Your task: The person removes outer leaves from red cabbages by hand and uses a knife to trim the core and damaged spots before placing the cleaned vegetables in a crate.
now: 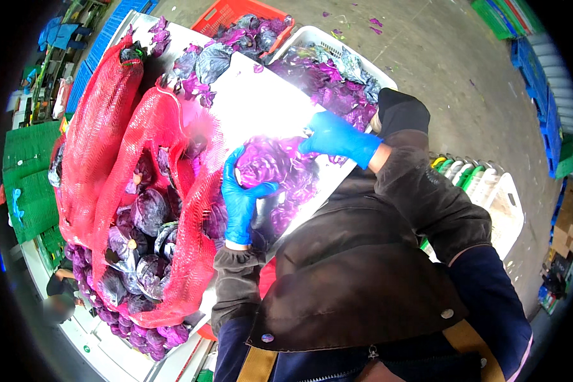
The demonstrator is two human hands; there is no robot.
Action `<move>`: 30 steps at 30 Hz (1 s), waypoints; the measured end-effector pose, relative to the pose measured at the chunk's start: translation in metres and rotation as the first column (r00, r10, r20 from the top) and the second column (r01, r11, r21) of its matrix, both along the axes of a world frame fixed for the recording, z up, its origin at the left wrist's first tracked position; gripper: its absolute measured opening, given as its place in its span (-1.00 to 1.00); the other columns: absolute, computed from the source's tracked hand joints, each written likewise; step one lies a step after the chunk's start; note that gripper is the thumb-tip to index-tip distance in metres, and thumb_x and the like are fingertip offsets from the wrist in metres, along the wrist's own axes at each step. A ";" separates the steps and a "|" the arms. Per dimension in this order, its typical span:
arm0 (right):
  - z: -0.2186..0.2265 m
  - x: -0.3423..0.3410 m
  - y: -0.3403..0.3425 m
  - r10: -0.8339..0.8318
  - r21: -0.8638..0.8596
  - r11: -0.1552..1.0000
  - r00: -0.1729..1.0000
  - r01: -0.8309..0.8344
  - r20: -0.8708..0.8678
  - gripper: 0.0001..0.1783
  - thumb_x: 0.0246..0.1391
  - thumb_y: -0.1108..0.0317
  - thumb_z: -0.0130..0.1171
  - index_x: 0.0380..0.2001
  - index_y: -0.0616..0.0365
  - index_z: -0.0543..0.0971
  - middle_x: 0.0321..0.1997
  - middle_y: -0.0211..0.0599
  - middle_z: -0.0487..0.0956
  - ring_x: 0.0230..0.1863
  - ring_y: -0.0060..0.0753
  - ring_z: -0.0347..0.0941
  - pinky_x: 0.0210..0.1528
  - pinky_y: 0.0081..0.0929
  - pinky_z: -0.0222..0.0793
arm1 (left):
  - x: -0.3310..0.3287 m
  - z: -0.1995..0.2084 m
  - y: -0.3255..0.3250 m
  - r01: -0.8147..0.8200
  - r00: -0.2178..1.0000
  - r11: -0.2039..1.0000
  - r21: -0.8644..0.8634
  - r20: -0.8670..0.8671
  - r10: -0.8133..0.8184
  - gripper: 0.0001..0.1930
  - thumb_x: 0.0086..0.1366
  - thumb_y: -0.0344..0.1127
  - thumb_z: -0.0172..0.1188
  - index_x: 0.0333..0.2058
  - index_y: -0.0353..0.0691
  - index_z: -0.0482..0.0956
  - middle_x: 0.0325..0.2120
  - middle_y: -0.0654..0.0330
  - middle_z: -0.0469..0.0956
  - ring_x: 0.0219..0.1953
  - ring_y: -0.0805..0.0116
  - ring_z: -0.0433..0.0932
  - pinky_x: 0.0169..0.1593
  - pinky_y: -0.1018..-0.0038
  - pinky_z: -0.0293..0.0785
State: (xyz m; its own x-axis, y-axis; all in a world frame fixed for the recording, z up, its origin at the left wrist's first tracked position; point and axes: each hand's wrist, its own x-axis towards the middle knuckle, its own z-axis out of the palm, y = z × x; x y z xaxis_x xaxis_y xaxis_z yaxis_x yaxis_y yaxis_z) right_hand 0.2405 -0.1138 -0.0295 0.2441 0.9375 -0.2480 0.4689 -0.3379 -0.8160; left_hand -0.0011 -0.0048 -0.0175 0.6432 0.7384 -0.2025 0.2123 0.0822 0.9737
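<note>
Left hand (243, 200) holds cabbage (261, 162); can't tell if right hand (340, 140) grips
Red bag (100, 127) of cabbages (151, 213), frame left; white crate (381, 73) of leaves (325, 83), top

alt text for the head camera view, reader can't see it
A blue-gloved left hand cups a purple cabbage over a white work surface, the blue-gloved right hand close beside it. To the left are red mesh sacks, one open on more cabbages; beyond, a red crate and a white crate hold cabbage leaves.
</note>
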 end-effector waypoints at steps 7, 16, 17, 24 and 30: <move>0.019 0.053 0.002 -0.109 -0.259 0.965 0.971 0.051 -0.215 -0.52 -0.16 0.22 0.39 -0.16 0.30 0.66 -0.41 -0.13 0.64 -0.38 -0.29 0.58 -0.29 -0.37 0.50 | -0.033 -0.011 0.010 -0.121 0.951 0.777 -0.618 0.152 0.269 -0.16 -0.10 -0.54 0.22 0.30 -0.21 0.32 0.08 0.05 0.51 0.09 0.13 0.53 0.12 0.27 0.54; 0.046 0.002 0.019 -0.274 0.520 0.822 0.962 0.232 0.005 -0.29 0.06 -0.01 0.36 0.22 0.06 0.44 0.04 -0.12 0.62 -0.15 -0.03 0.64 -0.14 -0.20 0.56 | -0.042 -0.012 0.006 0.122 0.813 0.476 -0.871 0.363 0.455 -0.09 0.13 -0.01 0.22 0.41 -0.19 0.11 0.39 -0.04 0.16 0.39 -0.09 0.17 0.42 -0.10 0.08; 0.055 -0.011 0.020 -0.195 0.367 0.905 0.977 0.214 -0.087 -0.30 0.06 -0.02 0.36 0.21 0.04 0.45 0.07 -0.01 0.59 -0.06 0.01 0.62 -0.03 -0.19 0.52 | -0.043 -0.012 0.004 0.085 0.808 0.469 -0.879 0.336 0.484 -0.07 0.15 0.06 0.22 0.43 -0.17 0.07 0.41 -0.04 0.11 0.42 -0.10 0.12 0.42 -0.13 0.05; 0.032 -0.037 0.012 0.038 0.084 0.996 0.919 -0.006 -0.392 -0.25 0.11 -0.02 0.37 0.19 0.30 0.45 0.01 -0.02 0.63 -0.01 -0.26 0.59 0.03 -0.32 0.48 | -0.018 -0.009 -0.002 0.402 0.841 0.573 0.715 -0.536 0.079 -0.29 0.05 0.06 0.28 0.18 -0.11 0.47 0.13 0.17 0.49 0.15 0.16 0.48 0.19 0.10 0.38; 0.062 -0.034 0.017 -0.108 -0.114 0.993 0.682 0.036 -0.723 -0.33 0.13 0.03 0.38 0.18 0.23 0.48 -0.09 -0.25 0.66 -0.25 -0.60 0.54 -0.34 -0.61 0.38 | -0.096 -0.083 0.000 0.199 0.911 0.673 0.712 -0.388 0.141 -0.23 0.16 0.10 0.25 0.29 -0.13 0.34 0.18 0.03 0.44 0.22 0.01 0.42 0.31 0.06 0.31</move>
